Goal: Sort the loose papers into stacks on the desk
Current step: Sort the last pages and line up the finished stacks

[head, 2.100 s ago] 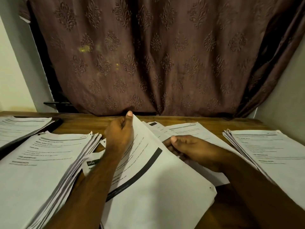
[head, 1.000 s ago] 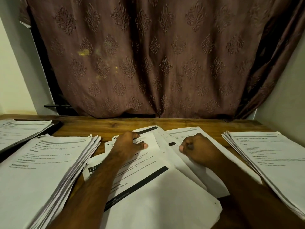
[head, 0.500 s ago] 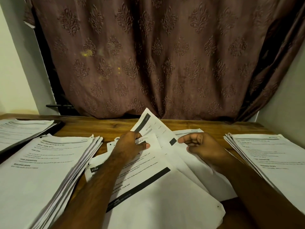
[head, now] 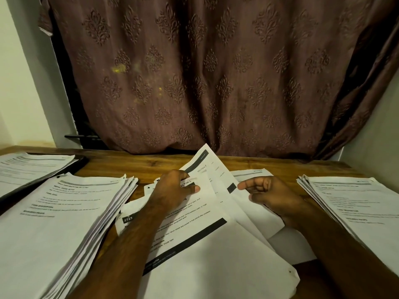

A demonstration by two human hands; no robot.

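Lifted since a moment ago, one sheet (head: 201,162) tilts up at the far centre, pinched by my left hand (head: 172,189). My right hand (head: 269,190), loosely curled, holds nothing, resting on the loose papers (head: 216,262) between two stacks (head: 54,216).

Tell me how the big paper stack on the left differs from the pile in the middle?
The left stack lies flat and fairly squared, untouched; the middle pile is fanned and crooked, with one sheet lifted, and the left hand grips it. Both are white printed sheets on the wooden desk.
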